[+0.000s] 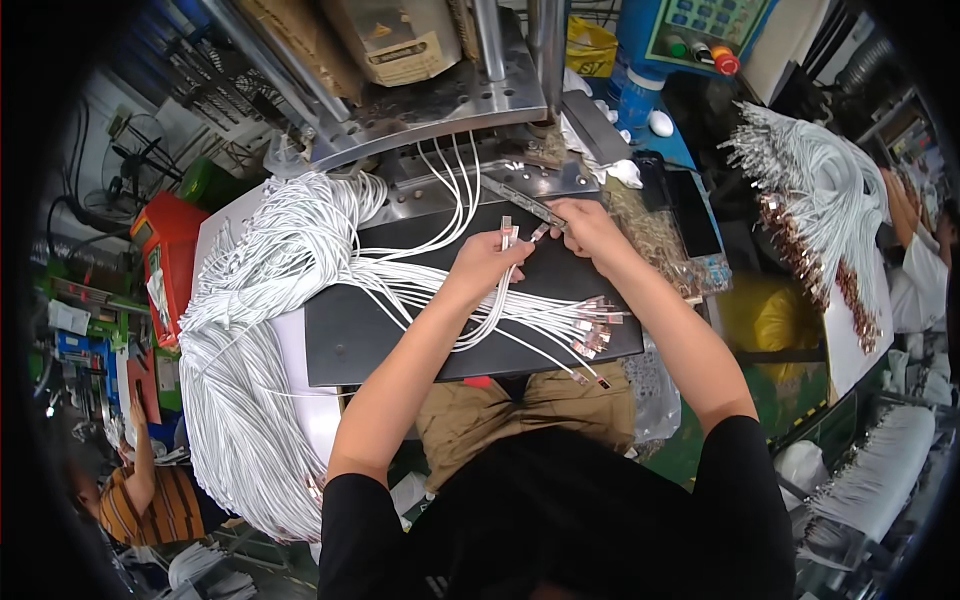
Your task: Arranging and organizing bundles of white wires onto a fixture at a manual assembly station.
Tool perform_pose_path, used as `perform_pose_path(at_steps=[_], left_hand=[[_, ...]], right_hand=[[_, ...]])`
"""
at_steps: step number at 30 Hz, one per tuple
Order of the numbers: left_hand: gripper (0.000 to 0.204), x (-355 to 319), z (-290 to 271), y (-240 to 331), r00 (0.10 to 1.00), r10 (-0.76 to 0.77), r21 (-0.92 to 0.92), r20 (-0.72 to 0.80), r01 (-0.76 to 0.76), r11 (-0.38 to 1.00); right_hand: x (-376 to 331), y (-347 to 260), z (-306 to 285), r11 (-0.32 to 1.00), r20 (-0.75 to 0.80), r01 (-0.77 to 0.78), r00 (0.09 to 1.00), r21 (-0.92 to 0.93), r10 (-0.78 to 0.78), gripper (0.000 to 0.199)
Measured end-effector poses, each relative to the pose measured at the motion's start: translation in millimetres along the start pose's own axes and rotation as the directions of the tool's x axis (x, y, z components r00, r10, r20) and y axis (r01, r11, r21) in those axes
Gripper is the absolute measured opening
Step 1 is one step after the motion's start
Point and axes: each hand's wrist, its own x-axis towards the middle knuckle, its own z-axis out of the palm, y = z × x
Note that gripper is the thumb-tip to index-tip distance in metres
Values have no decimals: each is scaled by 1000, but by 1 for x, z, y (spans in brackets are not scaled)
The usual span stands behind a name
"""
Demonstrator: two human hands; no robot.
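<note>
My left hand (482, 266) is closed on a few white cables (497, 300) with small clear plug ends, one of which (508, 226) stands up above the fingers. Close by on the right, my right hand (592, 234) grips the near end of a narrow metal bar (524, 202) that slants away toward the press. Another plug end (540, 233) shows between the two hands; which fingers hold it I cannot tell. Below the hands, a fan of white cables with plug ends (596, 326) lies on the black board (345, 345).
A steel press (430, 125) stands ahead, with several cables running into it. Large white cable bundles (280, 235) cover the left side. At right are a phone (692, 212), a blue control panel (655, 60) and a cable-laden table (850, 340). People work at both sides.
</note>
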Motion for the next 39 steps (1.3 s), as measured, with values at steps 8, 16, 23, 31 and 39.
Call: perform_pose_path(at_steps=[8, 16, 23, 31, 39], left_hand=[[23, -6, 7, 2, 1000, 22, -8, -3, -22, 1000], [26, -18, -2, 14, 994, -71, -87, 85, 78, 993], [27, -13, -4, 14, 994, -105, 20, 34, 104, 994], [29, -9, 2, 18, 994, -110, 10, 22, 109, 994], [27, -13, -13, 11, 995, -87, 2, -38, 87, 996]], right_hand=[[-4, 20, 12, 920, -78, 286, 945, -266, -317, 37], [9, 23, -1, 887, 33, 342, 936, -312, -349, 37], [3, 22, 1, 860, 82, 333, 941, -386, -327, 35], [-6, 21, 6, 803, 141, 420, 906, -423, -399, 37], [-15, 1, -7, 830, 107, 330, 942, -450, -317, 49]])
